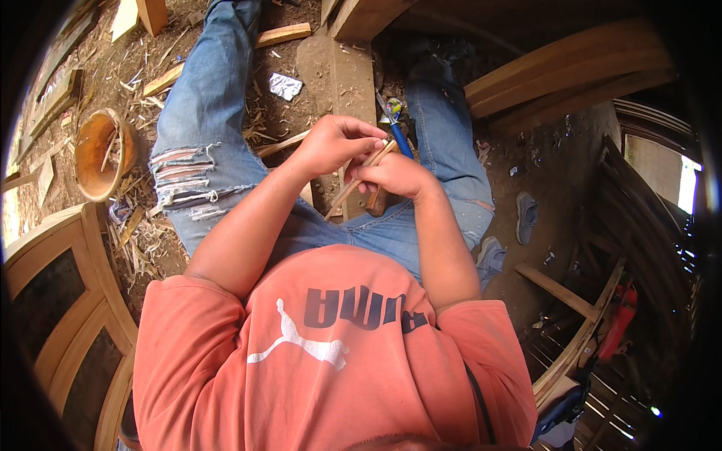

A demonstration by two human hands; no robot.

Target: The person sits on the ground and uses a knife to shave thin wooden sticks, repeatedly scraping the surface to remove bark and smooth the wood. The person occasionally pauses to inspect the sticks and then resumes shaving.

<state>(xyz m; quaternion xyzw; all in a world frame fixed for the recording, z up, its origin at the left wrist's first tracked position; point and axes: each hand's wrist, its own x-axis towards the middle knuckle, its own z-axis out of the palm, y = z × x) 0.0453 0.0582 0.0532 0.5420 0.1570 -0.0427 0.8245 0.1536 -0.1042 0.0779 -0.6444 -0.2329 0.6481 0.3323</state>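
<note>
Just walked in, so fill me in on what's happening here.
A person is holding a thin wooden strip with both bare hands: the left hand meets it near its upper end, and the right hand closes around it. A blue-handled tool lies between the spread legs. Wood shavings litter the ground, and a bucket sits beyond the left leg.

earth floor (553, 173) around me, strewn with pale wood shavings (147, 259). curved wooden frame (104, 255) with dark panels at my left. shadowy slatted wall (648, 225) to my right, daylight piercing gaps, brighter opening (687, 185). heavy timber (571, 66) ahead, right.
</note>
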